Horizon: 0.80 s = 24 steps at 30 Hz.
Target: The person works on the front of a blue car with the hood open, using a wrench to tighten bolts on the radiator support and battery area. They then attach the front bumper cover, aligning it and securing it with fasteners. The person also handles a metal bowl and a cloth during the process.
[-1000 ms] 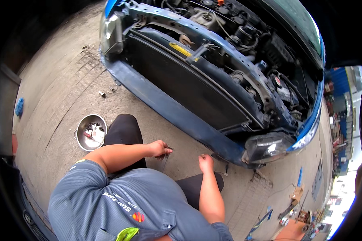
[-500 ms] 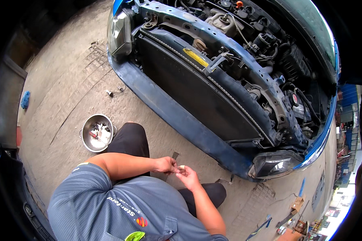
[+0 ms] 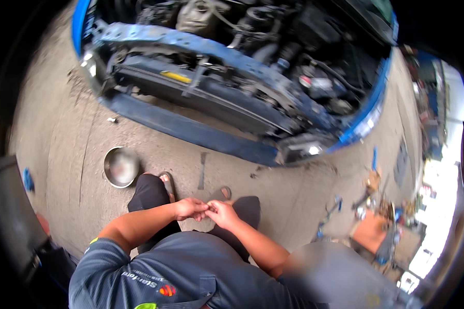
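At the far left, a crumpled blue thing (image 3: 28,180) lay on the dusty floor (image 3: 56,139). Further in stood the left-hand end of a blue car (image 3: 232,55), its engine bay open and its front stripped of the outer cover; a clear headlamp (image 3: 94,71) marked that corner. Below it a small pale piece (image 3: 112,120) lay on the floor, and nearer the person a round metal bowl (image 3: 110,170) held white and reddish contents, too blurred to make out. The bowl was just beside the person's left knee, and a sandalled left foot (image 3: 167,185) was planted near it.

Above, a yellow strip (image 3: 175,77) showed on the car's front, over a long dark bumper beam (image 3: 185,126). The left hand (image 3: 192,208) was in front of the person's body, its fingertips brought together against those of the right hand (image 3: 222,212); whether either was clamped on anything small could not be told. The car was ahead, well apart from both hands. A flat dark strip (image 3: 202,170) lay on the floor between hands and beam.

Further right came the second headlamp (image 3: 307,149), then a reddish-brown board (image 3: 370,229) among blurred clutter and a narrow blue strip (image 3: 375,157) on the floor.
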Available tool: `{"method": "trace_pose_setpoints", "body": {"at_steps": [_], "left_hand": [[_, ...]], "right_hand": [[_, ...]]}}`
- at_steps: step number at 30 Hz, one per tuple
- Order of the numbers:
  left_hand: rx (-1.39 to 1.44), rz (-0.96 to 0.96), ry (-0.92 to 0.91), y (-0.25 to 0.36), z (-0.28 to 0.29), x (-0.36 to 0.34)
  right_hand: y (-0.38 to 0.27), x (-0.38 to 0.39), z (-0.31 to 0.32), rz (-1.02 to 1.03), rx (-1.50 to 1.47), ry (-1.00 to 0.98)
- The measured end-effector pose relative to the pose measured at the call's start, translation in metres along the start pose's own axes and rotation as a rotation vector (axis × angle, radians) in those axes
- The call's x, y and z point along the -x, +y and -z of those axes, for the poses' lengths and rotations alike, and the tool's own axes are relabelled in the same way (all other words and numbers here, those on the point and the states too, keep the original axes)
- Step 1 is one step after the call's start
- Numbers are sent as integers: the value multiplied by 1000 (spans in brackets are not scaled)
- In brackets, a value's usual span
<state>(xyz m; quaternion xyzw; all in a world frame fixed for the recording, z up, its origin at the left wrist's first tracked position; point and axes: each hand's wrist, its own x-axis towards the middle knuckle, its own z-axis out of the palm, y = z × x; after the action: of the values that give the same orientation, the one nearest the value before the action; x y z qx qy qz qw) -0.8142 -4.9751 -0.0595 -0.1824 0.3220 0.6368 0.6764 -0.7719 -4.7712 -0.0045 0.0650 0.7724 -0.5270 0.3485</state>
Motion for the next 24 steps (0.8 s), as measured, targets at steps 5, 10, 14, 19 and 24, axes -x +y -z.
{"method": "trace_pose_setpoints", "body": {"at_steps": [5, 10, 14, 19, 24], "left_hand": [[-68, -8, -1, 47, -69, 57], [-124, 20, 25, 112, -136, 103], [-313, -74, 83, 160, -168, 108], [-497, -102, 197, 240, -202, 69], [-1241, -716, 733, 341, -230, 11]], "right_hand": [[-86, 48, 30, -8, -31, 124], [-165, 83, 59, -23, -88, 349], [-178, 77, 91, 26, -180, 390], [-164, 38, 177, -97, -465, 311], [-148, 12, 325, 18, -330, 399]]}}
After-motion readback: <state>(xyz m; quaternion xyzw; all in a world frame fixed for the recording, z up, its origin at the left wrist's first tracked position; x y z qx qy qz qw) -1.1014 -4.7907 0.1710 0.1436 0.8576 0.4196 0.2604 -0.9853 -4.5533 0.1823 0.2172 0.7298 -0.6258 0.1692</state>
